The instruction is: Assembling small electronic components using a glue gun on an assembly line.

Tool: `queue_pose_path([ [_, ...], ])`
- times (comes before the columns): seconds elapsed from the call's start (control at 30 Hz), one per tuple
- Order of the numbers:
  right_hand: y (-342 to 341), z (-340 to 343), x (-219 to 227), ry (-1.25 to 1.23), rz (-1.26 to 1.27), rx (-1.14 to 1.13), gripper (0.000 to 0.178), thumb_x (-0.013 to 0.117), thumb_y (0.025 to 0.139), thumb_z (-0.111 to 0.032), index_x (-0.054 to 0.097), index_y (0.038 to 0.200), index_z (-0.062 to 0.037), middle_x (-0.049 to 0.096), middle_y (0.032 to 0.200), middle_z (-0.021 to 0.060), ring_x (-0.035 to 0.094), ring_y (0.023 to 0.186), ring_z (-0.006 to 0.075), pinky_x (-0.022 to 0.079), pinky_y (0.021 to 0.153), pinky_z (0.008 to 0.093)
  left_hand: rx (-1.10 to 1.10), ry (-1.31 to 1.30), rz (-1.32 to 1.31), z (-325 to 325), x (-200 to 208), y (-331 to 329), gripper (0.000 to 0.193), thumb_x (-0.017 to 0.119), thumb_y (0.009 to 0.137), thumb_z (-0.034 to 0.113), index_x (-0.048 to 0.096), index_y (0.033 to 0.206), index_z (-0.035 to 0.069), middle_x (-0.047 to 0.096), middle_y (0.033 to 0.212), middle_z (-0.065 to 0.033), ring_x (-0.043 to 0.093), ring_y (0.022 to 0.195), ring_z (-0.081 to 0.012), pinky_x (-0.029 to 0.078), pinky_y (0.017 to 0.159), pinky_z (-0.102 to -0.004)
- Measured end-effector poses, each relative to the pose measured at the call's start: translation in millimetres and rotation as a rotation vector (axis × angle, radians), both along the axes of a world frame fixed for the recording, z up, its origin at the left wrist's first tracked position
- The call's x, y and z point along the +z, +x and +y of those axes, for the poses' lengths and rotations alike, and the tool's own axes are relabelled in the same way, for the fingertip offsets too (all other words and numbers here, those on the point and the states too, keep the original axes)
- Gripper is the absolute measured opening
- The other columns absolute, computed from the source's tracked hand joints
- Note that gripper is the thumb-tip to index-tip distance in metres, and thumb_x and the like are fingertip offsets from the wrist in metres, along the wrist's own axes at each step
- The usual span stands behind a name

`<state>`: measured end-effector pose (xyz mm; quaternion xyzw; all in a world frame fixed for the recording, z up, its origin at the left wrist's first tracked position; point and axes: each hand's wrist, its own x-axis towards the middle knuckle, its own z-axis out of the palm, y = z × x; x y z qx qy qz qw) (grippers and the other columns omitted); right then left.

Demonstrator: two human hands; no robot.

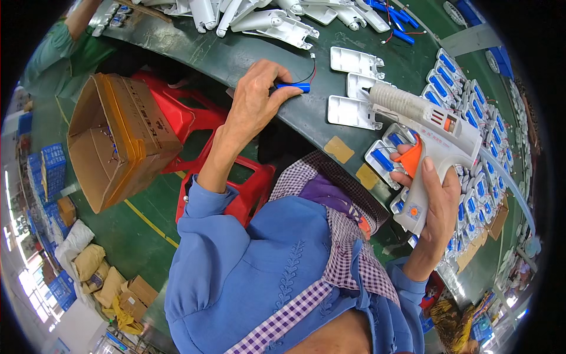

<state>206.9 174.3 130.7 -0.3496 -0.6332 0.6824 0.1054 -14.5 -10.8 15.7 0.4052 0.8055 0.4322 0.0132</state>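
My left hand [258,94] is closed at the near edge of the workbench, pinching a blue cylindrical battery [299,88] between thumb and fingers. From that battery a thin red and black wire pair [313,69] runs up to a small white plug. On the right, my right hand [439,197] wraps round the handle of a white hot glue gun [436,127], its fingers at the orange trigger [410,158]. The gun's nozzle points left, over white plastic shells [355,61] lying on the bench. Just under the gun lies a shell with a blue battery [382,159] in it.
Many shells with blue batteries [474,106] crowd the bench's right side. At the far edge are a heap of white plastic parts [259,20] and loose blue batteries [402,36]. Left of me stand a cardboard box [141,118] and red stools [250,183]. Another person's arm [79,20] shows far left.
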Motion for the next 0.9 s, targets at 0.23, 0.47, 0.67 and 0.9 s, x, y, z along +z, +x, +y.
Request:
queue_pose_path([
  [0.23,-1.4,2.2,-2.6,0.053,-0.075,0.064,0.041,0.052,0.096,-0.021,0.047,0.125,0.0080,0.063,0.106,0.0184,0.065,0.093,0.0238,0.056,0.069,0.0279,0.016,0.023,0.113,0.6,-1.7,7.0,0.020,0.072,0.073,0.002,0.059,0.087,-0.002,0.058,0.082,-0.0146,0.058,0.079,-0.0328,0.048,0.068,-0.0403],
  [0.47,5.1,8.0,-1.2,0.078,-0.149,0.105,0.038,0.053,0.096,-0.021,0.050,0.122,0.0061,0.064,0.103,0.0157,0.065,0.085,0.0208,0.052,0.063,0.0259,0.075,0.059,0.180,7.8,-9.0,6.6,0.018,0.072,0.077,0.004,0.063,0.091,-0.001,0.059,0.079,-0.0087,0.051,0.061,-0.0179,0.044,0.055,-0.0307],
  [0.67,13.6,13.6,-3.0,0.021,-0.020,-0.010,0.038,0.051,0.097,-0.019,0.048,0.124,0.0064,0.064,0.101,0.0161,0.065,0.087,0.0218,0.054,0.064,0.0263,0.006,0.206,0.098,37.1,13.2,14.2,0.018,0.072,0.079,0.009,0.064,0.092,-0.001,0.060,0.079,-0.0080,0.050,0.061,-0.0154,0.042,0.053,-0.0289],
  [0.9,12.1,15.6,-8.3,0.018,-0.028,-0.020,0.038,0.051,0.097,-0.020,0.048,0.123,0.0069,0.064,0.100,0.0160,0.065,0.087,0.0215,0.055,0.065,0.0266,-0.141,0.262,0.227,82.4,12.4,14.1,0.017,0.071,0.077,0.007,0.063,0.089,-0.002,0.063,0.089,-0.0127,0.058,0.083,-0.0299,0.046,0.072,-0.0371],
])
